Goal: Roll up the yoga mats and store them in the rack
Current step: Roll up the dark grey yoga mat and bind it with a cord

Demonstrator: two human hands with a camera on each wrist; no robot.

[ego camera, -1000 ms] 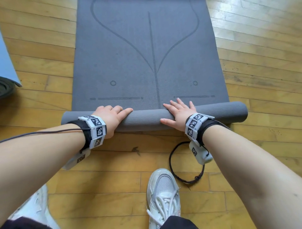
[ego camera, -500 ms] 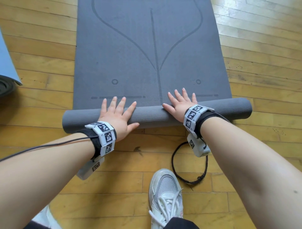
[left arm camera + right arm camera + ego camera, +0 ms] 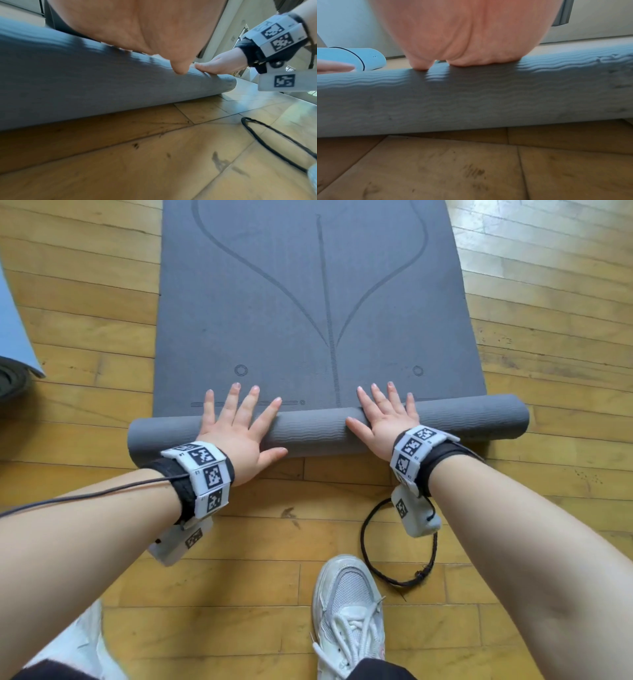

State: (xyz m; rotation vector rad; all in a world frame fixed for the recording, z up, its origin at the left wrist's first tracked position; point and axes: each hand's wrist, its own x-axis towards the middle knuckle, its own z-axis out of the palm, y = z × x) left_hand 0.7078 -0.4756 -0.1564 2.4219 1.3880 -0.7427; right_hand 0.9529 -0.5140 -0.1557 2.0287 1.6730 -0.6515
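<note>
Both hands are flat on the roll, fingers straight and spread, nothing gripped. From the head view, the left hand (image 3: 239,433) sits palm-down on the rolled end of the grey yoga mat (image 3: 308,302), fingertips reaching over the roll onto the flat part beyond it, thumb sticking out toward the other hand. Right hand (image 3: 385,419) does the same thing a bit further along the roll, also laid out flat. The roll lies across the wooden floor (image 3: 85,302) just ahead of both wrists, and the unrolled stretch runs away past the fingertips. Each wrist has a band with black and white markers. A black cord loop (image 3: 397,542) lies on the floor behind the right wrist, and a white sneaker (image 3: 349,611) is further back, nearer the body. Off to the far side of the left hand there's a light blue mat (image 3: 17,330) edge with a dark roll under it.

Left wrist view: the palm (image 3: 137,27) presses down on top of the grey roll (image 3: 68,81), thumb tip touching it, and the right hand (image 3: 221,65) shows further along with its thumb on the same roll. It's blurry.

Right wrist view: the heel of the palm (image 3: 462,33) rests on the ribbed grey roll (image 3: 471,97). A rolled light blue mat (image 3: 354,58) sits beyond, on the left-hand side.
</note>
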